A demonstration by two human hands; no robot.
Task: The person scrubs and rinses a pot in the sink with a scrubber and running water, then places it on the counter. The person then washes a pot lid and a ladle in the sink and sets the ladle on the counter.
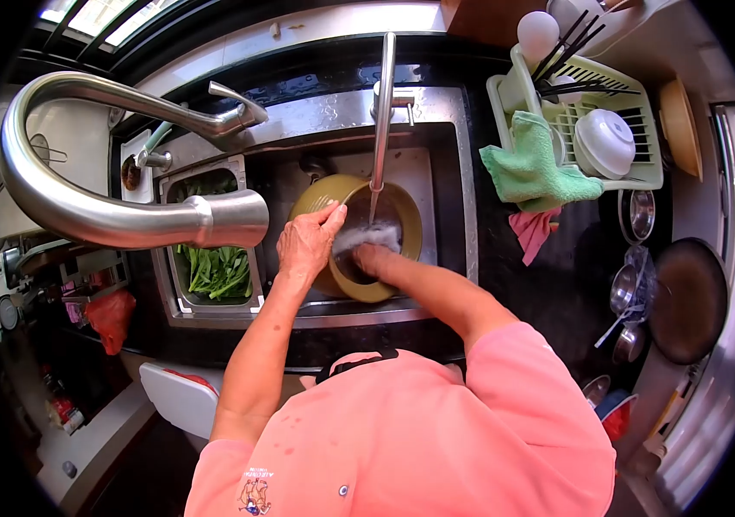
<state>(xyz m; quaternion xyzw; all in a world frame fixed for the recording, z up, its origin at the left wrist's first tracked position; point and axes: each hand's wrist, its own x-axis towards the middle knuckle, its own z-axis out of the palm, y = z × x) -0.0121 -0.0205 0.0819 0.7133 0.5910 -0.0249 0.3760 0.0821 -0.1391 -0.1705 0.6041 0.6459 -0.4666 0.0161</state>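
A deep olive-yellow pot (411,215) lies tilted in the sink basin, its mouth turned up and to the right. My left hand (309,239) grips the pot's near-left rim, thumb and fingers closed over the edge. Inside the pot is my right hand (372,260), its fingers hidden by the wall and splashing water. A thin stream falls from the slim straight faucet (383,112) into the pot, foaming white around the right hand.
A large curved faucet (126,228) arches over the left side. Beneath it a metal tray (180,297) holds leafy greens (217,271). At right, a dish rack (505,90) carries white bowls (604,142), dark chopsticks and a green cloth (535,164). A dark round pan (688,302) stands farther right.
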